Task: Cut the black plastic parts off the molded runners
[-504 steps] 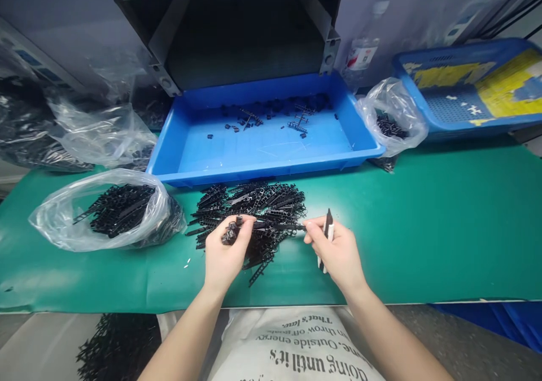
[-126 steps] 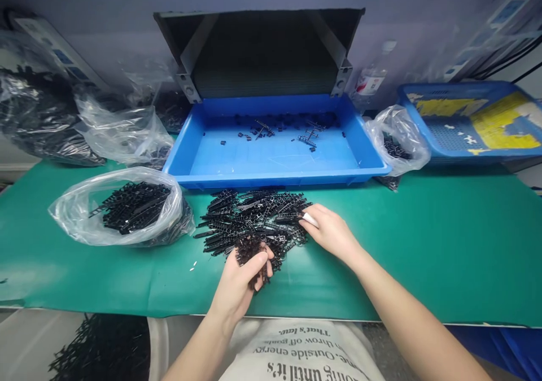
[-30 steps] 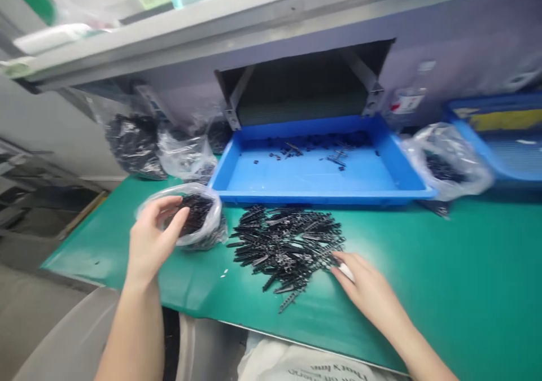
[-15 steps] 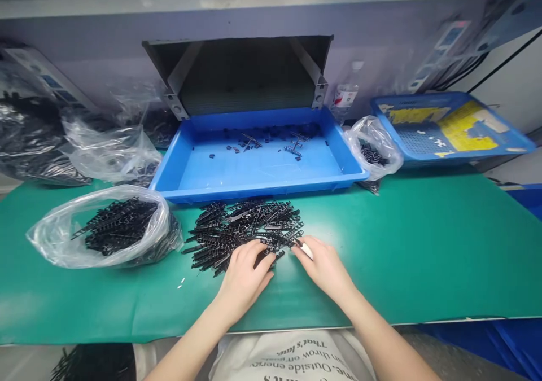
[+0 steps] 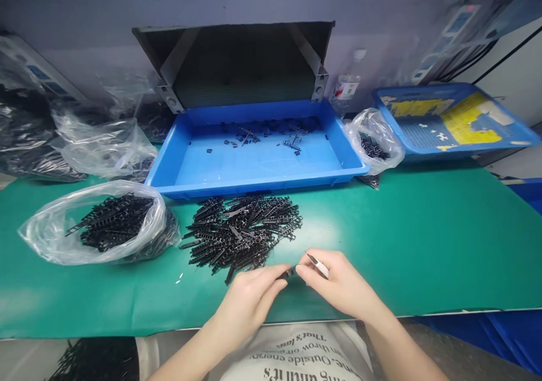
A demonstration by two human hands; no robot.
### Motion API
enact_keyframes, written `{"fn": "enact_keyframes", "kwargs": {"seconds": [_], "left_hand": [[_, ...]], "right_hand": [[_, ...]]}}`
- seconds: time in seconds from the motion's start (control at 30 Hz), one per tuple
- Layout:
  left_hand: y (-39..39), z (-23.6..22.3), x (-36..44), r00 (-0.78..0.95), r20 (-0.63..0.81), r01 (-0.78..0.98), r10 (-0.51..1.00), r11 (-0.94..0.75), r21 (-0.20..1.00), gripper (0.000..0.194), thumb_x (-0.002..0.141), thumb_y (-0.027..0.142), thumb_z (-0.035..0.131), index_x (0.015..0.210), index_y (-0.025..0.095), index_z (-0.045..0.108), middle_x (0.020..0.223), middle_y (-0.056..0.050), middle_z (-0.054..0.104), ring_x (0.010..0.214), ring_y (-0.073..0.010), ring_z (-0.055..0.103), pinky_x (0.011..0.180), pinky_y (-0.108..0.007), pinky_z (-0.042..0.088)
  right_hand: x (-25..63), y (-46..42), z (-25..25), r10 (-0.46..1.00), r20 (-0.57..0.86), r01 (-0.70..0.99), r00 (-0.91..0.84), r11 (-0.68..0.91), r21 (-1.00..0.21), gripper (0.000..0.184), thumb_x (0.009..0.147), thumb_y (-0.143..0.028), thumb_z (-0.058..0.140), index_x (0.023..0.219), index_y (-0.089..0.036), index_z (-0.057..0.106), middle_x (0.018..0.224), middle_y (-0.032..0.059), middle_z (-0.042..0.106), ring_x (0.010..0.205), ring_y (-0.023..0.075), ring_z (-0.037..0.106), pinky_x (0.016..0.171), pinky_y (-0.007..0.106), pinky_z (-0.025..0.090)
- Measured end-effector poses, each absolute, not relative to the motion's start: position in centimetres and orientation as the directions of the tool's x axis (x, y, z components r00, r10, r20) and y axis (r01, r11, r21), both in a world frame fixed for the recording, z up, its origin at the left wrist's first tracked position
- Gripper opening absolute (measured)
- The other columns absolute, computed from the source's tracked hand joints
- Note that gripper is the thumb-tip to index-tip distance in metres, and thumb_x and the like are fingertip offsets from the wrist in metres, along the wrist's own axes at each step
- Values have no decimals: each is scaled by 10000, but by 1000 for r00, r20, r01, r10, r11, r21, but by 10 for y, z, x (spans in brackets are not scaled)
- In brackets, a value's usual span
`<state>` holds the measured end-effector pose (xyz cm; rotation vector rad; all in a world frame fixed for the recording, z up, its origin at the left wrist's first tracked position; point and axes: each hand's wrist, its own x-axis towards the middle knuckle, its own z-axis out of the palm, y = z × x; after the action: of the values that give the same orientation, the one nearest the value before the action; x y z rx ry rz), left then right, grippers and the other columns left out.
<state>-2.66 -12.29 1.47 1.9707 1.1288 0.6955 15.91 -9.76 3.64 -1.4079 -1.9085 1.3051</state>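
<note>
My left hand pinches a small black plastic piece in its fingertips, just below the front edge of a heap of black plastic runner strips. My right hand holds a slim white-handled tool with a dark pointed tip, close to that piece. The fingers of both hands nearly meet there. Neither hand touches the heap. An open clear plastic bag full of the same black strips lies to the left.
A blue plastic tray with scattered black pieces stands behind the heap, under a dark hopper opening. To its right are a small clear bag and a tilted blue mesh basket. Everything rests on a green mat.
Both hands have drawn back from the heap toward the mat's front edge and come closer together. My left hand now pinches a small black piece.
</note>
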Motion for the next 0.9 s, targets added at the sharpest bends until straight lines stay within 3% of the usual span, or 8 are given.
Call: {"fn": "enact_keyframes", "kwargs": {"seconds": [0.07,0.13,0.23,0.3,0.53,0.73,0.9], "left_hand": [[-127,14,-23,394,-156,361,906,3,933,203,888,264,422,1031,203,551,807,-43,644,628,-157,618,501,-222,498],[-128,13,-20,325,-321,195,890,269,943,213,854,316,459,1000,176,526,758,-49,623,548,-157,610,384,-192,461],[-126,14,-18,265,-432,-26,862,455,890,304,790,363,539,997,156,458,724,-36,581,519,-177,612,325,-180,440],[-124,16,-18,272,-455,-101,848,495,863,340,768,372,571,987,150,437,691,-18,560,501,-172,607,319,-166,436],[-123,21,-16,301,-453,-162,839,513,843,344,768,377,589,962,155,411,681,0,545,488,-159,602,293,-138,421],[-124,18,-16,322,-451,-162,832,518,840,304,796,363,562,957,176,384,668,18,535,473,-158,602,288,-134,413],[-126,18,-13,300,-474,-150,828,532,834,336,780,407,565,927,194,350,578,55,510,397,-151,571,262,-120,365]], "right_hand": [[158,-98,31,902,-179,453,-393,21,-891,245,850,-303,427,648,-180,491,568,-33,513,520,114,461,491,219,352],[159,-100,26,901,-144,413,-409,42,-910,225,879,-352,403,820,-184,541,699,-6,584,626,138,530,565,236,406],[161,-104,22,880,-86,421,-466,136,-897,289,920,-349,333,1104,-206,505,976,40,601,848,168,562,726,284,444],[161,-108,23,855,-66,470,-514,217,-855,310,933,-291,297,1172,-221,482,1057,42,579,899,170,555,762,303,444],[156,-116,25,838,56,555,-542,407,-726,334,917,-209,313,1200,-179,488,1019,55,602,858,195,565,661,315,454],[153,-117,24,853,101,602,-511,440,-667,333,922,-219,308,1170,-166,523,917,51,636,750,190,580,575,299,451],[151,-119,23,860,88,607,-503,424,-672,338,927,-226,302,1171,-167,527,899,51,640,724,187,578,591,293,447]]}}
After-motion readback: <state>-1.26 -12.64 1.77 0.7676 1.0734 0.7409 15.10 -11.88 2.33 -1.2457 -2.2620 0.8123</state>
